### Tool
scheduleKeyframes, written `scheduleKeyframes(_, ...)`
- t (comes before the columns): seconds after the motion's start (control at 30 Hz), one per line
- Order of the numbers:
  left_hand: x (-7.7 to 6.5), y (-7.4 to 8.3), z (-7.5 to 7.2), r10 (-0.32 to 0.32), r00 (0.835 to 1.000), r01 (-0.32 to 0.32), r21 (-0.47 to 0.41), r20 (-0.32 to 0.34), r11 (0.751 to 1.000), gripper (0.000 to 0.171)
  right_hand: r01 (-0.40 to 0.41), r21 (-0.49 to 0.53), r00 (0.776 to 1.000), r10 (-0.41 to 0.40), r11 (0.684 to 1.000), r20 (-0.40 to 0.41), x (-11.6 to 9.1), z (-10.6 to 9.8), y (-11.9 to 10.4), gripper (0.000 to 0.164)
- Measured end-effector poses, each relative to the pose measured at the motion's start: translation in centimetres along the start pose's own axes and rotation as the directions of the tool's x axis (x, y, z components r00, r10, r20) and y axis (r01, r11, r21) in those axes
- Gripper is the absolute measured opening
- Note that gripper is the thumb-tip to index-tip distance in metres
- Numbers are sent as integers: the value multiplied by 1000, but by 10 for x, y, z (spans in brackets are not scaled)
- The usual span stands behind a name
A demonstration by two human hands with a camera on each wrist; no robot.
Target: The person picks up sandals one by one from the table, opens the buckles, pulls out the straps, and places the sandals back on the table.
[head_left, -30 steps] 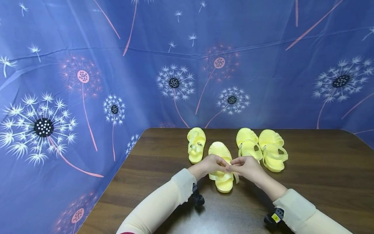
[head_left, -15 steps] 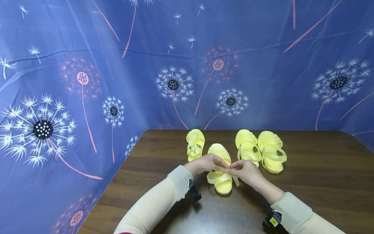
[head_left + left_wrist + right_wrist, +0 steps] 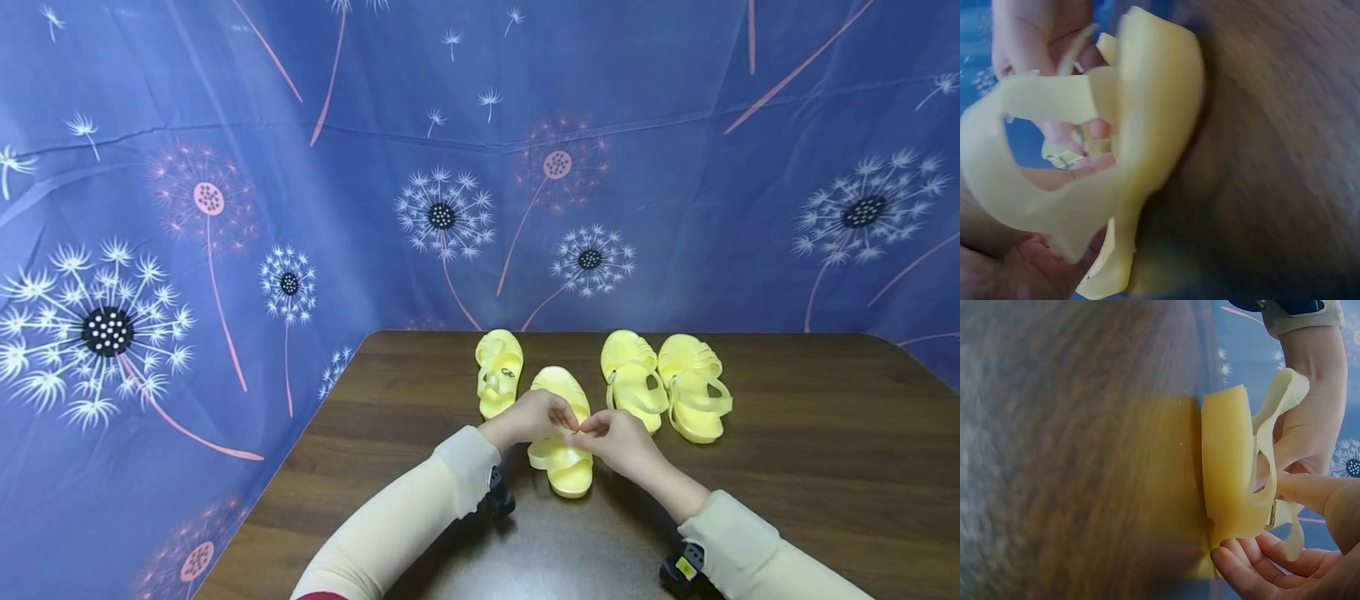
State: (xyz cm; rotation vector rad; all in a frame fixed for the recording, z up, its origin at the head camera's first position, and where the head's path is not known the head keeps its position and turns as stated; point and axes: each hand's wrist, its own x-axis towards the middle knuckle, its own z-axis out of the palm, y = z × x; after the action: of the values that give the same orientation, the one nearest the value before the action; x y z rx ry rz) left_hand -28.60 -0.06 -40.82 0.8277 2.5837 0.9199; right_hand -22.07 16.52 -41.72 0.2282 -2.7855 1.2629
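A yellow sandal [image 3: 572, 480] lies on the table between both hands, toe pointing away; its pale strap [image 3: 1047, 100] arches up over the heel part. From the left side, my left hand [image 3: 534, 416] pinches the strap with bent fingers. My right hand [image 3: 625, 437] comes in from the right, thumb and fingers on the strap near a small metal buckle [image 3: 1272, 514]. In the head view the fingertips of both hands meet over the sandal's middle and hide the fastening there. A loose strap end [image 3: 1294, 540] hangs beside the right hand's fingers.
Another yellow sandal [image 3: 499, 375] stands behind on the left. Two more sandals, one [image 3: 633, 383] beside the other [image 3: 694, 390], are at the right. All rest on the dark wooden table [image 3: 810, 433]. A blue dandelion-print cloth [image 3: 660, 167] hangs behind the table.
My right hand has shifted slightly left toward the left hand. The strap end that stuck out below it is now out of sight in the head view.
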Motion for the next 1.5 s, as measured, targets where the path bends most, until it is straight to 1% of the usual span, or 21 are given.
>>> scheduleKeyframes(0.13,1,1,1,65,997,-59,121,-41,991,9,-22,16,1000,22,1000,3,1,2,1,30)
scheduleKeyframes(0.23,1,3,0,100,993,-89,169,-58,982,9,-43,31,999,43,999,-1,2,2,0,30)
scheduleKeyframes(0.3,1,3,-1,109,993,-100,152,-52,983,8,-56,36,998,56,998,-4,2,2,0,32)
scheduleKeyframes(0.47,2,2,-7,110,994,-108,53,-22,993,5,-94,62,995,95,994,-14,1,2,1,32)
scheduleKeyframes(0.53,3,3,-10,115,993,-114,36,-18,993,5,-108,72,993,110,992,-29,0,2,2,30)
scheduleKeyframes(0.7,5,5,-13,138,990,-137,65,0,988,4,-141,95,987,148,985,-67,-5,2,2,30)
scheduleKeyframes(0.87,5,3,-15,133,991,-133,70,14,989,6,-164,145,982,176,976,-75,-8,5,2,31)
scheduleKeyframes(0.93,5,3,-15,128,992,-129,58,15,990,7,-175,173,979,190,969,-75,-9,6,2,32)
scheduleKeyframes(1.13,5,2,-15,119,993,-120,33,23,992,6,-217,263,962,251,940,-105,-11,10,3,31)
scheduleKeyframes(1.23,5,0,-14,111,993,-112,28,30,993,6,-251,309,950,295,917,-102,-12,13,4,28)
scheduleKeyframes(1.3,5,-1,-13,106,994,-107,24,38,994,5,-263,328,946,310,907,-99,-13,14,4,28)
scheduleKeyframes(1.5,5,0,-16,108,993,-111,52,46,993,4,-265,377,945,317,888,-83,-12,15,3,29)
